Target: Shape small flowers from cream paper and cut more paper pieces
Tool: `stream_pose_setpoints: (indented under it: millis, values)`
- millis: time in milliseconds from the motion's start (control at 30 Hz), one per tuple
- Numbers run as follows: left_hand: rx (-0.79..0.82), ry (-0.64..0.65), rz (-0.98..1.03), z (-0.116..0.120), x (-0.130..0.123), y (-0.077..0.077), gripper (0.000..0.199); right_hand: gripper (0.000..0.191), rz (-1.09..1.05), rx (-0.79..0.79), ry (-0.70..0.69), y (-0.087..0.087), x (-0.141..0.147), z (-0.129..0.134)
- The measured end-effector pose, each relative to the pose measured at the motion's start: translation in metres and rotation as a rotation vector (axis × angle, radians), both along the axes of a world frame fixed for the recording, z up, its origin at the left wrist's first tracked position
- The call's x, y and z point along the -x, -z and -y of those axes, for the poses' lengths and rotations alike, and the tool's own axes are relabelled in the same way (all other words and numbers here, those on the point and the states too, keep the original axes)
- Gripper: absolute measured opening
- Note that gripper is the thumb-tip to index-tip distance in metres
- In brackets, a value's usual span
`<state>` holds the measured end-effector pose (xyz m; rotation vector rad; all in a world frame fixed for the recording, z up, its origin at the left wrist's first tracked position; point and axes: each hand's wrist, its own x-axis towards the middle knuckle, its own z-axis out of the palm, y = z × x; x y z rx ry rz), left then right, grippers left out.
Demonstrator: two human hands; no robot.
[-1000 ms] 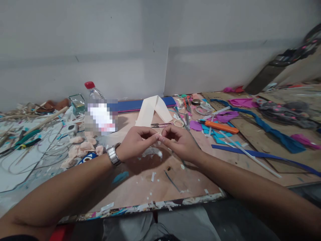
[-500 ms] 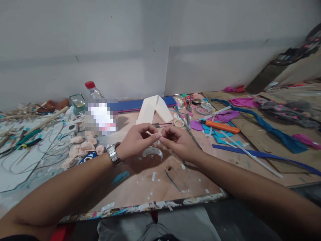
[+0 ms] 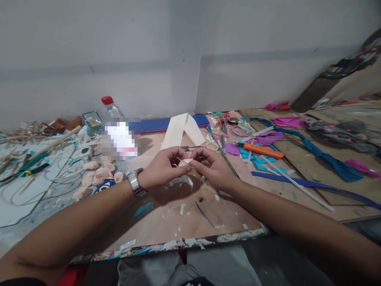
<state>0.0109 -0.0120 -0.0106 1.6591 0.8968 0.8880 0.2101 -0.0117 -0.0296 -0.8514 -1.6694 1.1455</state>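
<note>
Between my hands, above the middle of the table, is a small piece of pale cream paper (image 3: pixel 185 162). My left hand (image 3: pixel 166 163), with a metal watch (image 3: pixel 135 182) on its wrist, pinches the piece from the left. From the right, my right hand (image 3: pixel 212 166) pinches it too, fingertips close to those of the left. Part of the paper is hidden by the fingers. Just beyond them, a folded cream paper strip (image 3: pixel 174 131) lies on the table. Below the hands a whitish smear (image 3: pixel 184 182) marks the tabletop (image 3: pixel 190 222).
A red-capped bottle (image 3: pixel 111 107), partly blurred out, stands left. Crumpled peach paper balls (image 3: pixel 101 174) and green-handled pliers (image 3: pixel 34 163) lie left. An orange utility knife (image 3: pixel 260 149), tape roll (image 3: pixel 212 146), blue strip (image 3: pixel 282 180) and paper scraps lie right. A wall (image 3: pixel 119 51) rises behind.
The fingers have shifted slightly and more of the small cream paper shows between them. Both hands stay in nearly the same place.
</note>
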Motion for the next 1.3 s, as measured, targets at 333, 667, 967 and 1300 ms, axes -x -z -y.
stream_pose_setpoints:
  millis: [333,667,967,1300]
  values:
    - [-0.047,0.020,-0.080,-0.0012,0.0003,0.0027,0.026,0.038,0.131,-0.093,0.045,-0.0007,-0.0028,-0.0015]
    - [0.002,0.052,-0.042,-0.0004,0.0008,0.0022,0.028,0.037,0.125,-0.027,0.019,-0.0012,-0.0033,-0.0003]
    - [0.003,0.092,-0.032,-0.0003,0.0003,0.0013,0.033,0.031,0.185,-0.130,0.052,0.0005,-0.0035,-0.0010]
    - [0.078,0.127,-0.036,-0.0004,0.0010,0.0034,0.027,0.015,0.206,-0.202,0.065,-0.0038,-0.0021,0.0030]
